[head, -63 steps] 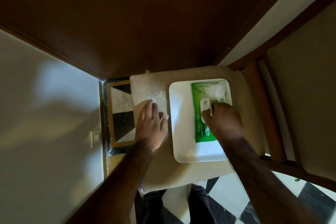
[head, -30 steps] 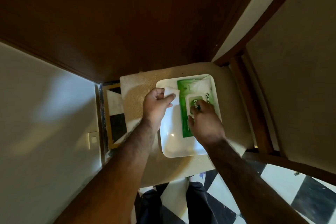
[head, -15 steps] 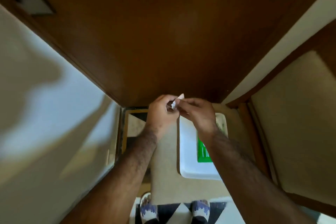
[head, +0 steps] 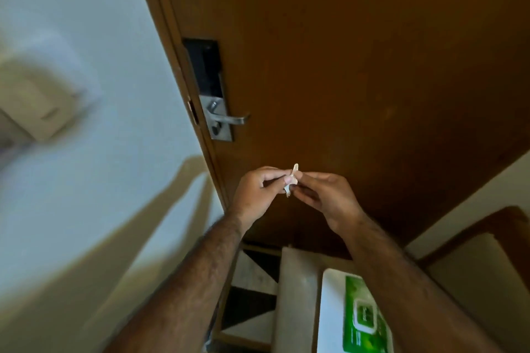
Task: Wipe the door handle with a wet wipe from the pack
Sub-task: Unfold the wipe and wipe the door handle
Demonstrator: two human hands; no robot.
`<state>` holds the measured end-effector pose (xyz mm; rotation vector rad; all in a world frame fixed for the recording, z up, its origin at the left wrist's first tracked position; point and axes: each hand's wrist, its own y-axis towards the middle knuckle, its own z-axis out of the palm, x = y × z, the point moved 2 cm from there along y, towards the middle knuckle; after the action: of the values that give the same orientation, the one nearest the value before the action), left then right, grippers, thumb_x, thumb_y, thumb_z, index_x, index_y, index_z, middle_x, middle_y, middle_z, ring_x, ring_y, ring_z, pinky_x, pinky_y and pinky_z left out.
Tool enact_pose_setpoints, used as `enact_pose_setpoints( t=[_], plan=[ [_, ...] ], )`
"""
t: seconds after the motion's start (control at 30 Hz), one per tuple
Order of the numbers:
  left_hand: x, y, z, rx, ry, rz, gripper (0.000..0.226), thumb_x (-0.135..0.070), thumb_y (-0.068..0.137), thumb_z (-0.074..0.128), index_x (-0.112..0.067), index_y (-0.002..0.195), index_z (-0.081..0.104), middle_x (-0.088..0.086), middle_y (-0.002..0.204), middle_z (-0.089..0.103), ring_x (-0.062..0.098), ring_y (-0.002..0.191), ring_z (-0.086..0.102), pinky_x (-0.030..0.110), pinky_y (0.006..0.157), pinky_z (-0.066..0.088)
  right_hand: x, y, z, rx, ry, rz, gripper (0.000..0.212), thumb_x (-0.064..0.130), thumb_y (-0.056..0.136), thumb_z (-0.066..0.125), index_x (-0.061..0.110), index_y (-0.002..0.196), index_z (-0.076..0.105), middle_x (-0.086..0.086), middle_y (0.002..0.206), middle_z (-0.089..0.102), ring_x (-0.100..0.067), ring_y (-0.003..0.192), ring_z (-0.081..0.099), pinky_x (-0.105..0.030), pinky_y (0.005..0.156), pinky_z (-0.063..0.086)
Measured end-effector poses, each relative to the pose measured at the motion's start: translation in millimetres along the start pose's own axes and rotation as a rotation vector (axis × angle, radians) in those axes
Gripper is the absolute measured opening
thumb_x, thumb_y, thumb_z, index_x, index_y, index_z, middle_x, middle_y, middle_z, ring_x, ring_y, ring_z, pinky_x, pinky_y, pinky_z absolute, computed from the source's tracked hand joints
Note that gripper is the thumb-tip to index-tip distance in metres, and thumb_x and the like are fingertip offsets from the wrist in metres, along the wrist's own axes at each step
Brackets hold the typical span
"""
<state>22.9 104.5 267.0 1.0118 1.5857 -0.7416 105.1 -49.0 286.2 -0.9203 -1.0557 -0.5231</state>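
We have both hands up in front of the brown door (head: 358,71), pinching one small bunched wet wipe (head: 292,179) between them — the left hand (head: 258,195) grips it from one side with thumb and fingertips, the right hand (head: 324,198) from the other. The wipe sits folded tight, a white tip poking up above our fingers. Above and left of our hands, the silver door handle (head: 233,119) juts out level from its lock plate (head: 216,112), close to the door's edge by the white wall (head: 86,152). We see bare door between wipe and handle, nothing touching it. Down low, the green pack (head: 362,321) lies on a white tray (head: 329,318) — well below our hands, under the right forearm.
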Motion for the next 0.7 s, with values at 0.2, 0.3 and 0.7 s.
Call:
enact_pose_setpoints(
  t=[0.2,0.3,0.7],
  plan=[
    [-30,10,-60,-0.09,-0.061,-0.169,0.019,-0.022,0.101,0.065,-0.016,0.114,0.079,0.005,0.11,0.078,0.017,0.097,0.078,0.03,0.081,0.065,52,3,49,0.04,-0.294,-0.032,0.021,0.017,0.103,0.066,0.006,0.113,0.081,-0.013,0.115,0.081,-0.022,0.107,0.077,-0.037,0.096,0.064],
    [-35,10,-89,-0.126,-0.018,-0.175,0.024,-0.032,0.094,0.066,-0.029,0.116,0.076,-0.009,0.117,0.071,0.011,0.112,0.067,0.029,0.086,0.059,75,6,74,0.076,-0.594,-0.119,0.019,0.021,0.104,0.061,0.014,0.094,0.075,-0.006,0.107,0.073,-0.024,0.108,0.071,-0.038,0.092,0.061],
    [-11,53,-134,-0.288,0.192,-0.204,0.025,-0.033,0.09,0.08,-0.018,0.109,0.082,-0.005,0.099,0.081,0.012,0.089,0.074,0.028,0.072,0.06,138,48,125,0.089,-1.352,-0.444,0.027,0.037,0.102,0.065,0.026,0.127,0.067,0.004,0.134,0.064,-0.011,0.119,0.061,-0.024,0.09,0.052]
  ],
)
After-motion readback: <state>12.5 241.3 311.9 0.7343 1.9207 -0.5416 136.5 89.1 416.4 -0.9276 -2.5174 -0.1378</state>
